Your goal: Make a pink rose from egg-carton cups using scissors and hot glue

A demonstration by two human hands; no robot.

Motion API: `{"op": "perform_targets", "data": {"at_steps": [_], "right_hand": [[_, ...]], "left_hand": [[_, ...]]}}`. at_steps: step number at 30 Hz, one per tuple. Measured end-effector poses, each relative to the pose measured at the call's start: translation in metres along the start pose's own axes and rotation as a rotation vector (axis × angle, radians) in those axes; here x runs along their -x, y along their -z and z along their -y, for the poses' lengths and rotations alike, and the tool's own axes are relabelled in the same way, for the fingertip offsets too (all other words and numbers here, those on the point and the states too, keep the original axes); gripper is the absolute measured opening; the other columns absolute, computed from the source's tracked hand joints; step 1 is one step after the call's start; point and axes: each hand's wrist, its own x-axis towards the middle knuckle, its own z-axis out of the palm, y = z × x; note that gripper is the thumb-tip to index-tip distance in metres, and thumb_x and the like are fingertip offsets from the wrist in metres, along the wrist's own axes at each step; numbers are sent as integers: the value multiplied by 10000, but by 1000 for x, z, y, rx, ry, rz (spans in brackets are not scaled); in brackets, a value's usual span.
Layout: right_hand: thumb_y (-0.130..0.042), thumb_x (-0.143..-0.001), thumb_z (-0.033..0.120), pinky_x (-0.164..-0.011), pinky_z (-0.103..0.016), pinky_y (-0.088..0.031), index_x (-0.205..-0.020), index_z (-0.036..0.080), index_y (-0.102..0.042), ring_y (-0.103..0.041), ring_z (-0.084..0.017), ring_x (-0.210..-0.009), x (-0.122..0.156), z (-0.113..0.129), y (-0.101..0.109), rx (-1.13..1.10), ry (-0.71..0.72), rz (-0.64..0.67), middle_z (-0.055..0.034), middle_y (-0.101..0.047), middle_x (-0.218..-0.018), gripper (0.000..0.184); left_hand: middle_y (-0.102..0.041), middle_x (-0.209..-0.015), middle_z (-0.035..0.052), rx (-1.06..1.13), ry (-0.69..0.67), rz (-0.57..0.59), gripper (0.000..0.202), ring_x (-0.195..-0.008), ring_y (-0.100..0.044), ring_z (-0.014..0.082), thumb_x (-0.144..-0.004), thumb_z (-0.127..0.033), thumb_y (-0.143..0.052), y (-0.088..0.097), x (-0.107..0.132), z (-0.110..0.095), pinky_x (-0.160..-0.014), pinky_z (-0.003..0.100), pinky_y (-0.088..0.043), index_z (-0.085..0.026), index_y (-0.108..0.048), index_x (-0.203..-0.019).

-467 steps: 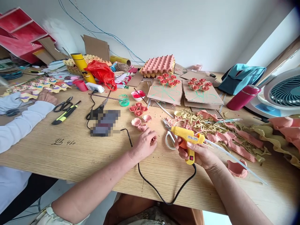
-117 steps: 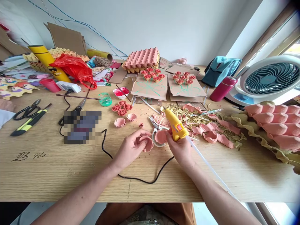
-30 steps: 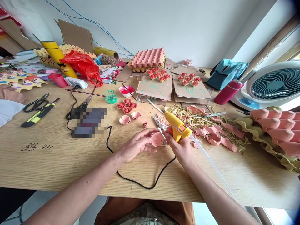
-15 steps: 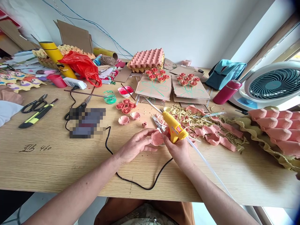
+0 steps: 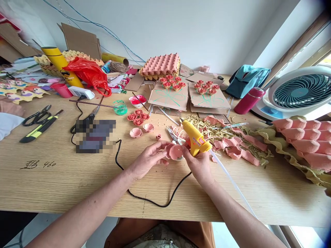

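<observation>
My left hand (image 5: 147,159) pinches a pink egg-carton flower piece (image 5: 174,151) just above the wooden table (image 5: 64,179). My right hand (image 5: 199,164) grips a yellow glue gun (image 5: 195,138) by its handle, nozzle pointing up and away, and its fingertips touch the same pink piece. A clear glue stick (image 5: 232,182) juts back from the gun, and its black cord (image 5: 155,199) loops across the table. Scissors (image 5: 173,135) lie just behind the flower piece.
Finished pink and red flowers (image 5: 138,119) sit behind my hands, with more on cardboard sheets (image 5: 168,98). Carton scraps (image 5: 232,141) and pink egg trays (image 5: 307,137) fill the right. A fan (image 5: 297,91), red bottle (image 5: 248,100), black scissors and a utility knife (image 5: 38,125) lie around; another person's sleeve (image 5: 7,120) shows at left.
The glue gun has tilted slightly and shifted a little right. My left fingers have closed more tightly on the pink piece, which stays between both hands.
</observation>
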Motion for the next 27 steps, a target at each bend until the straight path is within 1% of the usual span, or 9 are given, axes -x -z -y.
{"op": "perform_targets", "data": {"at_steps": [5,7,11,14,17,20,23,25,27], "right_hand": [[-699,-800,382,-542,-290,-446,-802,222,-576,-488,-134,-583,-9,3,12,-59,-102,-111,18,-577,-695,202],[-712,-783,401,-551,-285,-434,-791,213,-577,-488,-132,-595,-12,2,15,-74,-123,-129,16,-572,-702,231],[-720,-761,444,-535,-269,-408,-786,200,-578,-474,-126,-582,-14,-1,16,-88,-176,-129,24,-542,-670,284],[-721,-745,448,-537,-269,-417,-785,200,-571,-483,-128,-587,-13,0,15,-86,-186,-123,21,-547,-678,292],[-711,-741,438,-525,-271,-414,-773,207,-557,-470,-126,-567,-12,4,13,-72,-212,-83,24,-537,-660,280],[-703,-747,440,-508,-275,-401,-758,212,-552,-442,-123,-537,-9,7,9,-73,-224,-16,33,-515,-625,274],[-710,-746,431,-519,-284,-408,-743,211,-559,-456,-135,-552,-5,8,5,-66,-211,34,24,-523,-633,266],[-706,-750,420,-532,-290,-427,-743,216,-566,-481,-150,-574,-3,8,2,-52,-202,57,15,-542,-649,247],[-696,-757,411,-550,-296,-450,-757,221,-579,-505,-162,-594,-1,7,1,-38,-192,69,9,-561,-667,223]], "left_hand": [[-629,-1173,76,12,-10,-64,382,-1007,-612,198,-869,-430,-712,1,2,-3,-792,326,-592,-213,-672,-1182],[-640,-1179,82,-29,-7,-76,407,-999,-614,196,-875,-445,-700,1,3,-5,-779,316,-589,-210,-668,-1205],[-666,-1206,95,-212,-29,-107,422,-959,-622,186,-890,-459,-664,4,2,-9,-684,249,-541,-203,-666,-1226],[-688,-1188,88,-369,-53,-112,384,-879,-627,168,-902,-439,-623,6,1,-9,-627,235,-512,-194,-672,-1194],[-727,-1049,66,-533,-25,-114,320,-719,-615,147,-916,-385,-559,7,2,-7,-555,241,-486,-182,-680,-1132],[-730,-871,28,-753,-35,-182,230,-606,-588,138,-901,-267,-510,6,4,-5,-547,257,-477,-191,-699,-1008],[-719,-819,23,-929,-117,-264,201,-659,-629,159,-862,-156,-475,4,5,-4,-639,278,-496,-192,-671,-833],[-721,-842,31,-1011,-153,-287,204,-712,-653,176,-850,-122,-462,3,5,-4,-682,291,-496,-196,-644,-799],[-727,-877,38,-1087,-173,-283,193,-758,-666,192,-850,-109,-466,3,5,-4,-704,301,-488,-201,-634,-820]]}}
